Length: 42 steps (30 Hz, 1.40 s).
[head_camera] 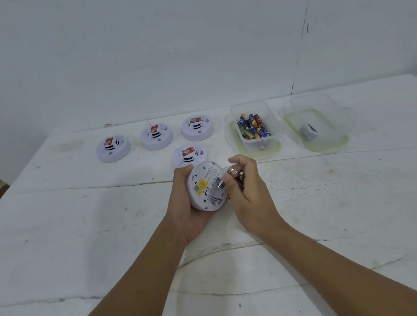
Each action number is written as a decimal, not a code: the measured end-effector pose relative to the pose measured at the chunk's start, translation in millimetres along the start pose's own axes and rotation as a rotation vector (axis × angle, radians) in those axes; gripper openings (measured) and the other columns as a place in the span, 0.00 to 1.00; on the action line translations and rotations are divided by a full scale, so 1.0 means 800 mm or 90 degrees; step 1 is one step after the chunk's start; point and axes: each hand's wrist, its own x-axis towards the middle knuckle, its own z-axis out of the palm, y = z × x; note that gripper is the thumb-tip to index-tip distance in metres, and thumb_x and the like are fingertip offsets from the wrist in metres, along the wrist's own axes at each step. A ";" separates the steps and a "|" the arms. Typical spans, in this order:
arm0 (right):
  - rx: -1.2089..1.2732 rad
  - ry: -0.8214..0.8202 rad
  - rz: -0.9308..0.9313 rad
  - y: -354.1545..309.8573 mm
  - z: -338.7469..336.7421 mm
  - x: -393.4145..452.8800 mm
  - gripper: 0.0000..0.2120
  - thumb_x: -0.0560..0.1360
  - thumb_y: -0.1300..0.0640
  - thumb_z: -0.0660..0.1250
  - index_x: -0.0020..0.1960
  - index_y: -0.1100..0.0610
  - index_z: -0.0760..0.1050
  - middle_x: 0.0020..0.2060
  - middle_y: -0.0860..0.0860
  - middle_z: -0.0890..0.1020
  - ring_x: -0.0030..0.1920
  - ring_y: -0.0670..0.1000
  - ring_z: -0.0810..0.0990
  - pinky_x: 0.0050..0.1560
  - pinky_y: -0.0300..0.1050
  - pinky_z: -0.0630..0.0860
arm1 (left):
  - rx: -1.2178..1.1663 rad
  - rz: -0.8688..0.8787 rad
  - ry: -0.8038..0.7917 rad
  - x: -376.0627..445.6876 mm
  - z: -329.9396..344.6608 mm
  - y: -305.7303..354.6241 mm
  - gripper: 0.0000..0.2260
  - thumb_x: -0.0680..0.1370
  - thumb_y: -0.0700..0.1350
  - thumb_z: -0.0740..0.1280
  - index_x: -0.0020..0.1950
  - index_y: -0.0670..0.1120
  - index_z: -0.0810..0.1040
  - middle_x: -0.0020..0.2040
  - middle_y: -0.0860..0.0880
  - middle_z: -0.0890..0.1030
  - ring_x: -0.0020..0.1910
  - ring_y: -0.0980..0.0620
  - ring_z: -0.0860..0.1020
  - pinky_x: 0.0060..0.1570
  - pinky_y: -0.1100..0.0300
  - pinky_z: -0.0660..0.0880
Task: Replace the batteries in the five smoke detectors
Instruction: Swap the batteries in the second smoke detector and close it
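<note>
Cradled in the left hand [185, 206], a smoke detector [206, 185] was held on edge, its back with the open battery bay turned toward the camera. Batteries [236, 174] were gripped in the right hand [247, 187], beside the bay. Four detectors [156, 136] and a battery-filled tub [256, 129] were seen beyond.

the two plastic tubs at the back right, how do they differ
The left tub holds a pile of colourful batteries; the right tub holds only one grey object, too blurred to identify. The left tub stands nearer the smoke detectors; the right tub sits further out. Both are clear, lidless and green-edged at the base.
</note>
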 end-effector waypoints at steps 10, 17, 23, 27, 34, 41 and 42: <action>-0.123 0.245 0.003 -0.006 -0.092 0.066 0.05 0.82 0.49 0.69 0.54 0.49 0.81 0.46 0.43 0.83 0.47 0.44 0.81 0.46 0.38 0.74 | 0.005 0.044 -0.008 0.034 0.093 0.008 0.19 0.81 0.55 0.64 0.62 0.43 0.82 0.57 0.40 0.85 0.57 0.40 0.81 0.68 0.43 0.75; -0.229 0.262 0.051 0.008 -0.206 0.118 0.09 0.79 0.56 0.73 0.58 0.54 0.85 0.46 0.42 0.85 0.45 0.29 0.79 0.48 0.21 0.68 | -0.012 -0.029 -0.071 0.077 0.164 -0.010 0.17 0.80 0.56 0.66 0.59 0.45 0.82 0.57 0.44 0.81 0.56 0.43 0.78 0.72 0.44 0.70; -0.414 0.154 0.174 0.044 -0.251 0.141 0.14 0.79 0.53 0.71 0.65 0.49 0.83 0.61 0.47 0.85 0.59 0.49 0.82 0.57 0.38 0.75 | -0.003 -0.056 -0.072 0.106 0.191 -0.024 0.17 0.80 0.56 0.66 0.49 0.44 0.86 0.49 0.43 0.85 0.52 0.42 0.80 0.72 0.42 0.71; -0.461 0.110 0.192 0.047 -0.255 0.142 0.16 0.81 0.50 0.68 0.68 0.49 0.81 0.61 0.48 0.85 0.62 0.54 0.82 0.61 0.52 0.79 | -0.011 -0.059 -0.077 0.118 0.193 -0.028 0.17 0.80 0.56 0.67 0.47 0.44 0.88 0.52 0.43 0.86 0.55 0.42 0.81 0.70 0.42 0.73; -0.464 0.074 0.146 0.046 -0.255 0.156 0.16 0.83 0.52 0.63 0.65 0.59 0.79 0.55 0.56 0.78 0.56 0.58 0.78 0.56 0.50 0.76 | -0.016 -0.048 -0.070 0.131 0.191 -0.026 0.18 0.80 0.56 0.67 0.56 0.44 0.86 0.57 0.42 0.85 0.54 0.41 0.83 0.70 0.42 0.73; -0.493 -0.016 0.128 0.054 -0.242 0.165 0.24 0.83 0.63 0.57 0.80 0.57 0.64 0.57 0.56 0.77 0.61 0.59 0.76 0.52 0.47 0.71 | -0.026 -0.041 -0.089 0.123 0.180 -0.017 0.18 0.80 0.56 0.66 0.60 0.44 0.84 0.66 0.42 0.82 0.60 0.39 0.80 0.71 0.40 0.71; -0.492 -0.008 0.132 0.053 -0.242 0.164 0.25 0.84 0.63 0.58 0.81 0.57 0.62 0.56 0.56 0.78 0.59 0.59 0.77 0.50 0.48 0.72 | -0.032 -0.037 -0.093 0.122 0.177 -0.015 0.19 0.80 0.56 0.67 0.61 0.44 0.83 0.67 0.42 0.81 0.61 0.40 0.80 0.70 0.41 0.72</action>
